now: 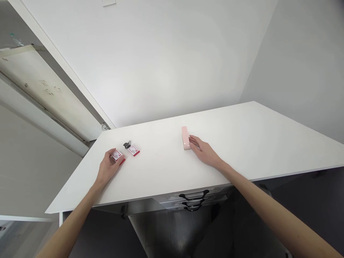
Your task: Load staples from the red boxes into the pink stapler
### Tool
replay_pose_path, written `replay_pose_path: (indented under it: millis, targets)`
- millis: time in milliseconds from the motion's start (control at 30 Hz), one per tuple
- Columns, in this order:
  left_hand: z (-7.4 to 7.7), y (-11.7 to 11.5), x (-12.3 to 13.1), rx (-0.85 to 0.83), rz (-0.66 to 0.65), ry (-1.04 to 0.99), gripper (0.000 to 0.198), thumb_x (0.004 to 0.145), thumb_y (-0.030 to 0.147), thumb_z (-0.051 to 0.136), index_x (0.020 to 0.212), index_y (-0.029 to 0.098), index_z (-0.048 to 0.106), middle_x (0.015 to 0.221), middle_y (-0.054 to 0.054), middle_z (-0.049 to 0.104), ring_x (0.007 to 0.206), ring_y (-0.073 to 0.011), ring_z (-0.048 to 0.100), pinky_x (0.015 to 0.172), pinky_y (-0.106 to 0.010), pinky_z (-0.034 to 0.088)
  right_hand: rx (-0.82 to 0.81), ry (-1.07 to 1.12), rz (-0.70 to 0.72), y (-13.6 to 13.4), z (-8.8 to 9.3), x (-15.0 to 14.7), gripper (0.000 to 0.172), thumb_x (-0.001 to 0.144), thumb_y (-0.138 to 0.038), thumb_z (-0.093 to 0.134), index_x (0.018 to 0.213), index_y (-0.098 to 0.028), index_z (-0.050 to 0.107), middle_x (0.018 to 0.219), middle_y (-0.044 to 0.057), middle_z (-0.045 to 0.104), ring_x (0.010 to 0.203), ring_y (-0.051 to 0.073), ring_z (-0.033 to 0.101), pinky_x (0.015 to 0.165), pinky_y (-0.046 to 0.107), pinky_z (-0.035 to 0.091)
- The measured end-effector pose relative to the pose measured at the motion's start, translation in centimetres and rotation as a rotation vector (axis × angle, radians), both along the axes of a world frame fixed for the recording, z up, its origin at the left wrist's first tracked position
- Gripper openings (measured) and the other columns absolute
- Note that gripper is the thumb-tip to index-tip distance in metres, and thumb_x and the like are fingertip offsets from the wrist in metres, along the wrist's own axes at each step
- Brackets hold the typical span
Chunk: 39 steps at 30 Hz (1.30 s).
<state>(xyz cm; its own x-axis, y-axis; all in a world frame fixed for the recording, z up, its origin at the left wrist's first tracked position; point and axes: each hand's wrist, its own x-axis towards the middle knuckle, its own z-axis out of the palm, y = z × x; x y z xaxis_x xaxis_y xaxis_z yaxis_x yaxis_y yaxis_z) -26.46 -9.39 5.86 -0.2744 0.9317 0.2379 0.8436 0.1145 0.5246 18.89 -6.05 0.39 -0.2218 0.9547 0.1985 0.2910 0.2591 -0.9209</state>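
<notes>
On the left of the white table, my left hand point(107, 167) has its thumb and fingers closed around the sides of a small red-and-white staple box point(116, 154), partly covering it. Just right of that box lies a second red-and-white box point(133, 150), similar in look. A small black and metallic object point(127, 144), perhaps a staple remover, touches or nearly touches its upper left corner. Near the middle, a pale pink stapler point(185, 137) lies lengthwise away from me. My right hand point(202, 150) rests along the stapler's right side, fingers stretched and fingertips against it, not wrapped round it.
The white tabletop point(242, 143) meets a white wall point(172, 64) at the back. Below its front edge are drawers with black handles point(194, 196). A stained white panel point(48, 86) stands at the left, with a coil of thin wire point(105, 126) near the table's back left corner.
</notes>
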Motion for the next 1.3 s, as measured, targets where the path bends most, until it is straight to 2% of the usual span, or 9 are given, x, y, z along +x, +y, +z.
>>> replay_pose_path:
  millis: [133,233,367,500,667,800,933,1167,1300]
  targets:
    - [-0.1,0.4,1.2,0.078,-0.02,-0.023,0.07,0.086,0.064,0.066,0.142,0.025,0.051,0.149,-0.011,0.06,0.134,-0.0345,0.059,0.114,-0.052,0.047,0.008,0.008,0.0,0.1,-0.3,0.0,0.053,0.106,-0.047,0.048,0.155,-0.03,0.045,0.161,0.008,0.053,0.149,0.026,0.05,0.127,0.054,0.039]
    - [-0.4,1.0,1.9,0.096,-0.069,-0.009,0.072,0.087,0.063,0.066,0.145,0.023,0.051,0.152,-0.013,0.056,0.138,-0.0352,0.055,0.113,-0.052,0.048,0.003,0.008,-0.003,0.2,-0.4,0.1,0.054,0.105,-0.048,0.049,0.156,-0.03,0.045,0.161,0.008,0.053,0.149,0.027,0.05,0.127,0.054,0.038]
    - [-0.8,1.3,1.8,0.119,-0.135,0.087,0.079,0.087,0.06,0.069,0.151,0.02,0.045,0.159,-0.016,0.048,0.151,-0.0375,0.041,0.123,-0.057,0.038,-0.012,0.014,-0.007,0.1,-0.3,0.0,0.056,0.105,-0.047,0.05,0.157,-0.028,0.044,0.161,0.009,0.052,0.15,0.027,0.049,0.127,0.054,0.037]
    - [-0.8,0.9,2.0,0.224,-0.134,0.13,0.068,0.091,0.056,0.065,0.147,0.021,0.047,0.162,-0.016,0.045,0.153,-0.0358,0.039,0.125,-0.056,0.035,-0.013,0.009,-0.006,0.0,-0.1,0.0,0.056,0.105,-0.049,0.049,0.157,-0.028,0.044,0.162,0.009,0.051,0.15,0.027,0.05,0.127,0.053,0.038]
    - [-1.0,0.5,3.9,0.376,-0.329,0.26,0.052,0.098,0.047,0.061,0.142,0.022,0.048,0.164,-0.016,0.041,0.158,-0.0335,0.031,0.13,-0.057,0.026,0.008,-0.034,0.001,-0.2,0.1,0.0,0.062,0.103,-0.057,0.053,0.158,-0.029,0.043,0.163,0.008,0.05,0.151,0.029,0.048,0.125,0.054,0.04]
    - [-1.4,1.0,6.3,0.358,-0.443,0.319,0.047,0.1,0.043,0.059,0.142,0.025,0.047,0.165,-0.014,0.041,0.158,-0.0334,0.032,0.127,-0.059,0.031,0.025,-0.062,-0.009,-0.1,0.2,0.0,0.072,0.099,-0.063,0.059,0.161,-0.031,0.04,0.158,0.008,0.056,0.147,0.032,0.052,0.121,0.056,0.044]
    - [-2.1,2.5,9.1,0.429,-0.568,0.327,0.04,0.102,0.037,0.058,0.139,0.027,0.048,0.159,-0.013,0.048,0.153,-0.031,0.04,0.124,-0.058,0.035,0.016,-0.078,-0.039,0.1,0.3,-0.1,0.081,0.094,-0.065,0.066,0.162,-0.032,0.037,0.153,0.009,0.061,0.145,0.031,0.055,0.121,0.055,0.042]
    - [-3.5,7.2,14.9,0.462,-0.657,0.269,0.036,0.103,0.036,0.059,0.136,0.026,0.05,0.15,-0.014,0.054,0.141,-0.0295,0.049,0.118,-0.053,0.042,-0.049,-0.076,-0.126,2.0,0.9,-1.6,0.099,0.084,-0.061,0.077,0.165,-0.032,0.029,0.152,0.011,0.06,0.139,0.034,0.056,0.114,0.056,0.047]
    - [-3.8,9.4,17.2,0.426,-0.701,0.229,0.034,0.103,0.036,0.057,0.135,0.025,0.051,0.145,-0.013,0.057,0.137,-0.0279,0.053,0.115,-0.05,0.044,-0.006,-0.074,-0.117,3.8,0.9,-2.7,0.091,0.085,-0.046,0.076,0.163,-0.032,0.032,0.146,0.01,0.063,0.13,0.031,0.062,0.107,0.05,0.053]
